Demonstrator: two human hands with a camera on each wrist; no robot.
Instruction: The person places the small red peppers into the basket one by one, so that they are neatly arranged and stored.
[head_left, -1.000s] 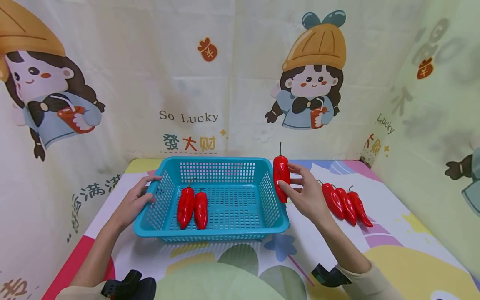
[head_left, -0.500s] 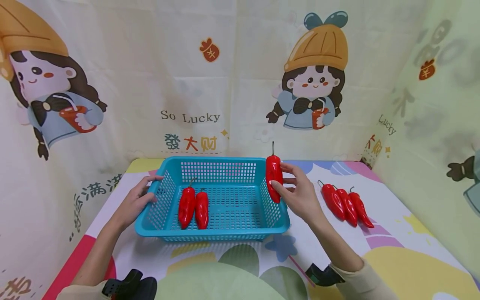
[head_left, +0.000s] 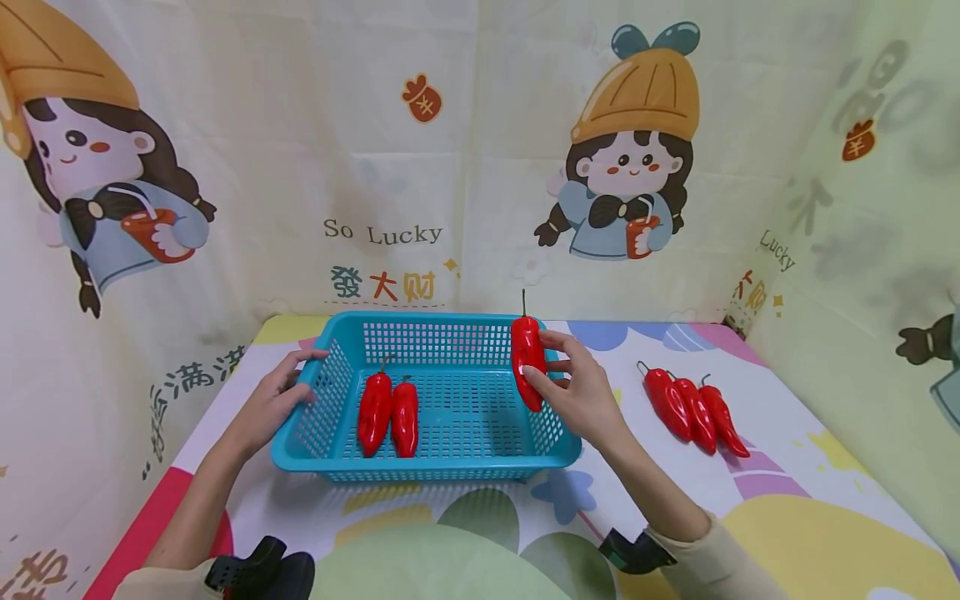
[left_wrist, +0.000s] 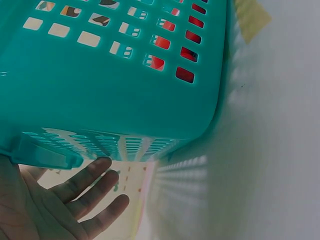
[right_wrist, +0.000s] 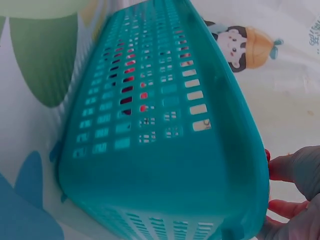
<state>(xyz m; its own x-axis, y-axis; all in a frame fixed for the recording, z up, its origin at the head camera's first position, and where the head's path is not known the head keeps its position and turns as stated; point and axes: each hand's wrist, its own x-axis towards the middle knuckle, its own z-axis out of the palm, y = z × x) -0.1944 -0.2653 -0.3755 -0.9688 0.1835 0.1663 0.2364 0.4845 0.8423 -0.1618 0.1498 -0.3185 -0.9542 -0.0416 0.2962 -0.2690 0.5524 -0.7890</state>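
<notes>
In the head view, my right hand point(head_left: 581, 392) pinches a glossy red chili pepper point(head_left: 527, 354) between thumb and fingers. The pepper is upright, stem on top, above the right end of a turquoise plastic basket point(head_left: 450, 463). In the right wrist view, the basket's rim hides most of that pepper. My left hand point(head_left: 266, 407) grips the basket's left rim with thumb and forefinger over it. Its other fingers point(left_wrist: 90, 180) extend below the rim outside. Two red chili peppers, one point(head_left: 374, 414) beside the other point(head_left: 405, 418), lie in the basket's left half.
To the right of the basket, three more red chili peppers point(head_left: 693, 410) lie together on the table. The table has a colourful printed cloth point(head_left: 420, 550). A printed cloth wall point(head_left: 480, 192) stands behind, with more at both sides.
My right hand has carried its pepper leftward from the basket's right rim to over the inside of the basket, slightly lower at the end. The left hand has stayed on the rim.
</notes>
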